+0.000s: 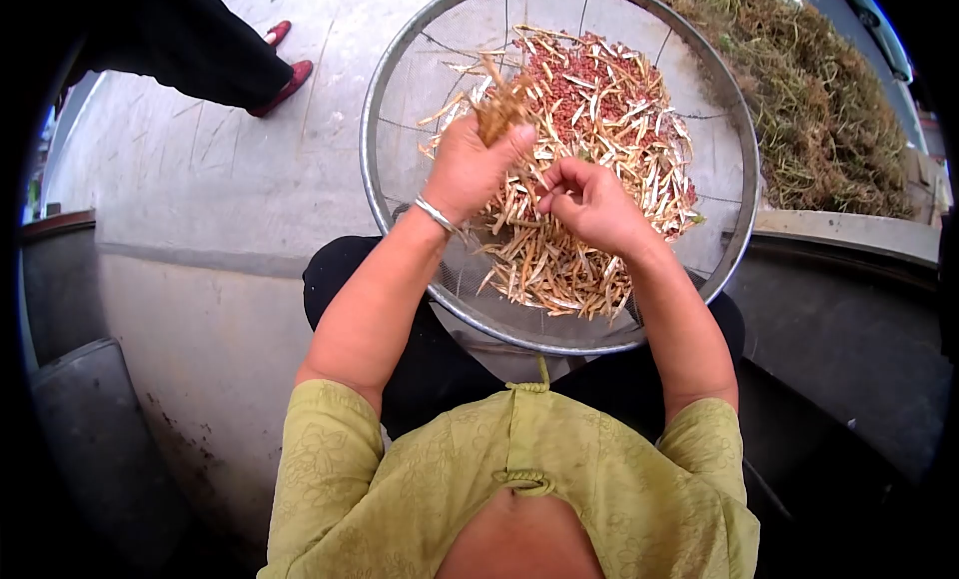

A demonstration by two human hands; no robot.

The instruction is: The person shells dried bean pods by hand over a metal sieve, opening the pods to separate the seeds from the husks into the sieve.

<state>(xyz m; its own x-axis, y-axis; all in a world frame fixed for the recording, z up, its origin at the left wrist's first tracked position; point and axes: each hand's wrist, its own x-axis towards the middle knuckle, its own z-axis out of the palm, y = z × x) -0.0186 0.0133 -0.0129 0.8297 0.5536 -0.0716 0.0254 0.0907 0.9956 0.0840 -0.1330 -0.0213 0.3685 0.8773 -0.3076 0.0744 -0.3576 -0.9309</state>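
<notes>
A large round metal-rimmed sieve (744, 179) rests over my lap. In it lie dry, pale bean pods (559, 269), thickest on the near side, and small red beans (569, 89) toward the far side. My left hand (475, 164), with a bracelet at the wrist, is closed around a bunch of dry pods (499, 109) above the sieve's left half. Just to its right, my right hand (589, 201) is held over the pods with thumb and fingers pinched together; what is between the fingertips is too small to make out.
At the upper left stands another person in dark trousers (215, 49) and red shoes (285, 89) on the pale floor (190, 169). A big heap of dried plants (809, 99) lies beyond the sieve at the right. A dark chair back (100, 419) is at the lower left.
</notes>
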